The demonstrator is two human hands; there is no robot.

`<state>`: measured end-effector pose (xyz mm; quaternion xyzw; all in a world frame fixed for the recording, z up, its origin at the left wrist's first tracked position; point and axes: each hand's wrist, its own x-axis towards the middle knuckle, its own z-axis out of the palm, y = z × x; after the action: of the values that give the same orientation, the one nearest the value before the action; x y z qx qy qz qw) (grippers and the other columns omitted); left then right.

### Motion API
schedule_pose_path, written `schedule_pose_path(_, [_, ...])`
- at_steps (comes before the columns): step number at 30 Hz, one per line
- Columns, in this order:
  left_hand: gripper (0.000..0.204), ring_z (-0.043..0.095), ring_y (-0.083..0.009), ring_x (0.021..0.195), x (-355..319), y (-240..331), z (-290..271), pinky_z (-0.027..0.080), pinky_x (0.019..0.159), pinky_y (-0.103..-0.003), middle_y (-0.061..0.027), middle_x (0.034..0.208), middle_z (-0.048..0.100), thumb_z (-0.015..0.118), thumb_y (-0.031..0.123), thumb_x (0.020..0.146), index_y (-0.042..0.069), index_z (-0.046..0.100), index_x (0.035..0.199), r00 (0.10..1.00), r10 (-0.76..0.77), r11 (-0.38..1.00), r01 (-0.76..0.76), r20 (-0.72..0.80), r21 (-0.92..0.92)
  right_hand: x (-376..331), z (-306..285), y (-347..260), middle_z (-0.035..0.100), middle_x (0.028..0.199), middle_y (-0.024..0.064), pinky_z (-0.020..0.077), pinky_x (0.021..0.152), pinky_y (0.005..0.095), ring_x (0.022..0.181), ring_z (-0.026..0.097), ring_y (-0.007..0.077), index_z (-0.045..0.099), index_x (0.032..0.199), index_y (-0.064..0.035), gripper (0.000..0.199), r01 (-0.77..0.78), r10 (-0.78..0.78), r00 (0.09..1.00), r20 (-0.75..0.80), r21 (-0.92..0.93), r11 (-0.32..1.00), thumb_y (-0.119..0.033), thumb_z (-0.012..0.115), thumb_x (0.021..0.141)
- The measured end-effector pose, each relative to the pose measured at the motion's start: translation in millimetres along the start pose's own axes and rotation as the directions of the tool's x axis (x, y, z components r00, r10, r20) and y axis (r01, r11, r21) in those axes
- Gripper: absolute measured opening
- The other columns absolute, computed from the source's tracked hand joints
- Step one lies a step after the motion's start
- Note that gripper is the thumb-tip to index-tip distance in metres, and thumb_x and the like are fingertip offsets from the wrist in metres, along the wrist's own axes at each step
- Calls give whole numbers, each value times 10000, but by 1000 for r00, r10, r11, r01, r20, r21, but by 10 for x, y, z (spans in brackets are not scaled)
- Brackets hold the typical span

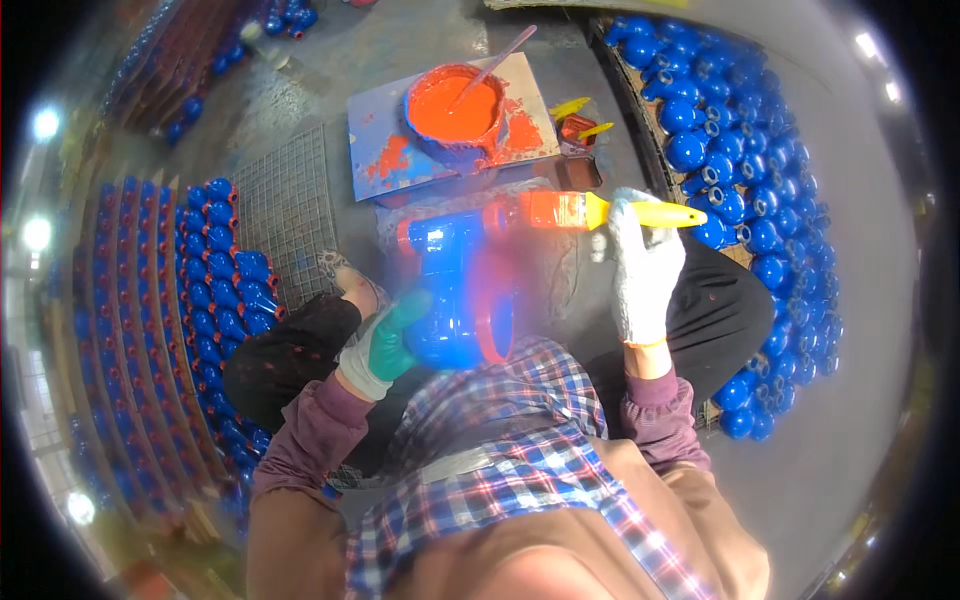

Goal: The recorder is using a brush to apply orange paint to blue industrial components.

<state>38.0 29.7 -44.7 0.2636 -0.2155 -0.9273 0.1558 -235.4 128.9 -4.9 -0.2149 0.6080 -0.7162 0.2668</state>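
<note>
In front of my lap is a glossy blue pipe fitting (445, 290) with red-orange flange ends, partly smeared by motion. My left hand (400, 332), in a green-palmed glove, grips its lower left side; some of the fingers are hidden. A white knit glove covers my right hand (645, 265), which is closed round the yellow handle of a flat paintbrush (570, 211). Orange-red paint coats the bristles, which point left toward the fitting's upper right flange. Blur there hides whether they touch it.
Beyond the fitting, a bucket of orange paint (458, 143) with a stick in it stands on a paint-spattered board (375, 125). Small tins (580, 172) and yellow-handled tools lie beside it. Blue fittings crowd both sides (690, 150). A wire grid (285, 200) lies left.
</note>
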Motion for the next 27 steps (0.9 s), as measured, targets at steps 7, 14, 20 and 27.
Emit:
schedule_pose_path(7, [383, 580, -206, 1167, 16, -89, -44, 495, 965, -349, -89, 1271, 590, 628, 145, 942, 81, 560, 1314, 996, 51, 984, -39, -67, 177, 19, 215, 73, 653, 981, 74, 507, 710, 226, 819, 613, 102, 590, 1149, 17, 252, 121, -104, 983, 149, -115, 986, -112, 649, 941])
schedule_pose_path(14, [407, 360, -344, 1389, -15, -114, -337, 352, 1110, -413, -189, 1455, 435, 647, 112, 898, 99, 607, 1302, 971, 238, 733, -200, 30, 650, -110, 221, -49, 637, 1055, 69, 501, 803, 260, 914, 606, 121, 592, 1153, 12, 248, 250, -243, 964, 108, -64, 966, -42, 658, 920])
schedule_pose_path(20, [789, 523, -201, 1157, -26, -58, -4, 452, 982, -332, -117, 1256, 499, 776, 224, 811, -20, 332, 1415, 941, 339, 611, -226, 8, 759, 196, 318, -91, 680, 900, 96, 502, 737, 277, 806, 639, 146, 622, 1091, 23, 226, 329, -269, 933, 240, -257, 909, -141, 647, 936])
schedule_pose_path(27, [862, 518, -187, 1204, 25, 17, 6, 463, 1003, -331, -108, 1344, 467, 786, 197, 802, -18, 279, 1466, 956, 290, 393, -163, 47, 905, -1, 423, -199, 683, 898, 120, 512, 723, 306, 789, 662, 196, 628, 1074, 6, 225, 467, -365, 871, 330, -322, 824, -150, 672, 918])
